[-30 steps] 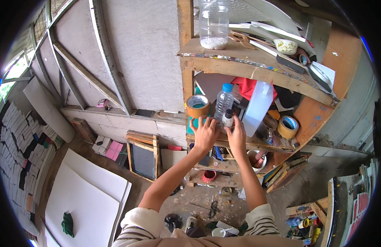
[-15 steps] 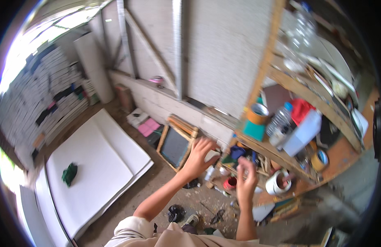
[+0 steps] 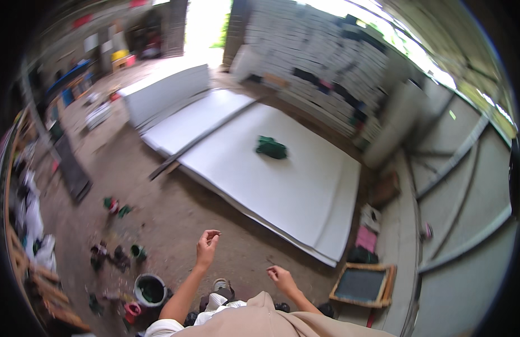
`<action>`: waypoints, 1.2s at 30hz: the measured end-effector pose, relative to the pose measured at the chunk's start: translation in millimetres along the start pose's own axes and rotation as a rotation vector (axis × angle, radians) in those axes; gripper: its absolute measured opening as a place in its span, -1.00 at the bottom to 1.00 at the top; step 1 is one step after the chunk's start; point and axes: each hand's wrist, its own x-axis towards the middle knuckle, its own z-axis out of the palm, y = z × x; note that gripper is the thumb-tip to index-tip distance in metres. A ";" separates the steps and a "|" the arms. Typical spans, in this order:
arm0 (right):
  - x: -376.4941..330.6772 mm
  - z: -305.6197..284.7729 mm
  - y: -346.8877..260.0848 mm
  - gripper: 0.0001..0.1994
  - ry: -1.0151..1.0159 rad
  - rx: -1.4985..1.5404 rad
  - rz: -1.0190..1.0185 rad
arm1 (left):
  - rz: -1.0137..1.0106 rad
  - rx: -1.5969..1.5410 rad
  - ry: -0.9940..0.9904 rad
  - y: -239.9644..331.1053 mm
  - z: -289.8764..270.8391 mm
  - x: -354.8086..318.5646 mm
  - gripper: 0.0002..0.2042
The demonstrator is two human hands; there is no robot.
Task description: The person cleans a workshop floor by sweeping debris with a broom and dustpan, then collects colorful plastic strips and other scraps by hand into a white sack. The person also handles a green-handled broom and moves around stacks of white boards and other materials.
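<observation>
My left hand (image 3: 208,247) is raised over the floor in front of me, its fingers loosely bent and apart from the thumb, holding nothing that I can see. Lower and to its right, my right hand (image 3: 280,278) hangs in the air with fingers half curled and nothing visible in them. Neither hand touches anything. Beyond both hands lies a stack of large white sheets (image 3: 237,174) on the floor. A crumpled dark green cloth (image 3: 271,147) rests on top of it, out of reach of my hands.
A long dark bar (image 3: 206,137) crosses the sheets. At lower left are a grey bucket (image 3: 163,284) with green contents and several small stained pots. A wooden-framed screen (image 3: 358,283) leans by the right wall. White stacks (image 3: 310,50) line the far wall, beside a bright doorway (image 3: 206,25).
My view has swung left, from the cluttered shelf to the white sheets and doorway. Both hands have dropped lower and away from the shelf side.
</observation>
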 end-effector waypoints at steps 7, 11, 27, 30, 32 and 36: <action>136.1 116.0 0.2 -0.78 -0.678 -0.410 -0.054 | -0.278 0.141 0.368 -94.4 -123.2 -20.4 -0.85; 209.6 158.2 13.0 -0.80 -0.715 -0.308 0.003 | -0.358 0.243 0.457 -139.2 -147.6 -33.4 -0.83; 551.7 314.4 -128.5 -0.77 -0.779 -0.227 0.111 | -0.722 0.097 0.737 -205.5 -302.0 189.8 -0.85; 611.1 373.0 -194.3 -0.76 -0.880 -0.246 -0.083 | -0.536 -0.185 0.881 -197.6 -347.0 241.7 -0.86; 653.3 412.7 -237.6 -0.78 -0.911 -0.277 -0.159 | -0.593 -0.238 0.922 -184.6 -381.1 282.1 -0.86; 720.3 503.2 -325.1 -0.79 -0.931 -0.252 -0.247 | -0.562 -0.268 1.025 -201.2 -477.6 340.4 -0.86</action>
